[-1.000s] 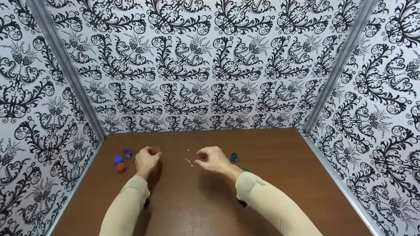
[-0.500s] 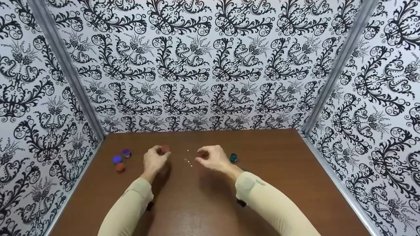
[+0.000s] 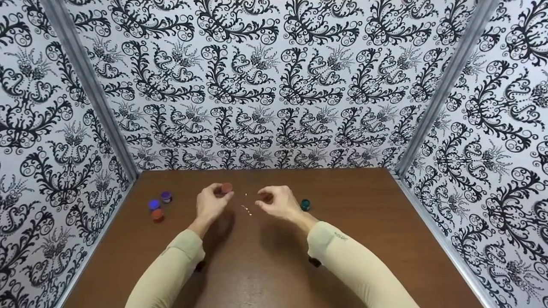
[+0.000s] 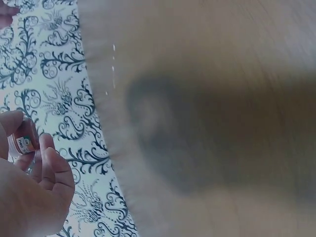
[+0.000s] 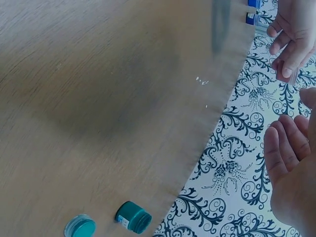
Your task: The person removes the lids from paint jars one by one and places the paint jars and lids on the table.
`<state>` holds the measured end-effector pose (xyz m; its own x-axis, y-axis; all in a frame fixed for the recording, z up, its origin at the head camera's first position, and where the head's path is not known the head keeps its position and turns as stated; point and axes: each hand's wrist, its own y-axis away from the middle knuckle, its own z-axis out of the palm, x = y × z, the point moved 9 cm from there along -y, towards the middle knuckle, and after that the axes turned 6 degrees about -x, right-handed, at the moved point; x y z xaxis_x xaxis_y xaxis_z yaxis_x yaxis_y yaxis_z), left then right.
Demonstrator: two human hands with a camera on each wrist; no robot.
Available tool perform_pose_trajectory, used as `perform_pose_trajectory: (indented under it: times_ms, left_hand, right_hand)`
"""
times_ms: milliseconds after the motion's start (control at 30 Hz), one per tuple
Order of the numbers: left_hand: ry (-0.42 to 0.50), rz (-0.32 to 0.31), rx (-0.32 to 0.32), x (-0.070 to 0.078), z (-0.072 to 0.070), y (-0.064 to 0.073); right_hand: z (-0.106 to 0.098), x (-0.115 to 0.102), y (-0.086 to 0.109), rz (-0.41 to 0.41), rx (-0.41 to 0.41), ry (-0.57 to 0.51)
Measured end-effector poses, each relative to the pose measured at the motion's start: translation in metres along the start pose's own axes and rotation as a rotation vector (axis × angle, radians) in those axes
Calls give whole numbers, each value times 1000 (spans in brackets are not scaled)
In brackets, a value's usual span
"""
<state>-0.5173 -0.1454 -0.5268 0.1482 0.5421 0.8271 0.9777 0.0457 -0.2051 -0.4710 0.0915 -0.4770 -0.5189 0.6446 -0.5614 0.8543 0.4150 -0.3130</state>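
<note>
Walls papered in white with black scrollwork (image 3: 257,85) rise on three sides, enclosing a brown wood-grain table (image 3: 257,273), its far edge by the back wall at twelve o'clock. Grey corner posts stand at ten o'clock (image 3: 92,85) and two o'clock (image 3: 445,85). A person's pale yellow sleeves reach in from seven o'clock (image 3: 165,269) and five o'clock (image 3: 359,269). Both hands are raised over the table, a little apart from each other. The left hand (image 3: 211,203) has thumb and fingertips clamped on a small red jar (image 3: 227,188), which sits between one and two o'clock from that hand's middle; the left wrist view shows a label on its side. The right hand (image 3: 280,203) holds nothing: its fingers lie close together, gently curved, with the thumb apart from them. At nine o'clock from the left hand, three little jars cluster on the table: a blue jar (image 3: 154,205), a purple jar (image 3: 166,196) at two o'clock from the blue, and an orange jar (image 3: 158,215) at five o'clock from it. Just beside the right hand, at three o'clock, is a dark green jar (image 3: 305,205); the right wrist view shows a teal-lidded jar (image 5: 80,226) near it. Smallest of all, white flecks (image 3: 250,214) dot the tabletop between the hands.
</note>
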Motion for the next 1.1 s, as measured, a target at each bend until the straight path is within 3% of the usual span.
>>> perform_pose_trajectory:
  times_ms: [400, 633, 1100]
  left_hand:
    - [-3, 53, 3, 18, 6, 18]
    - [4, 165, 2, 34, 14, 26]
    - [64, 184, -69, 45, 34, 43]
  right_hand:
    - [-1, -10, -4, -21, -7, -27]
    - [-1, -18, -7, -59, -8, -10]
    - [1, -20, -9, -25, -5, 41]
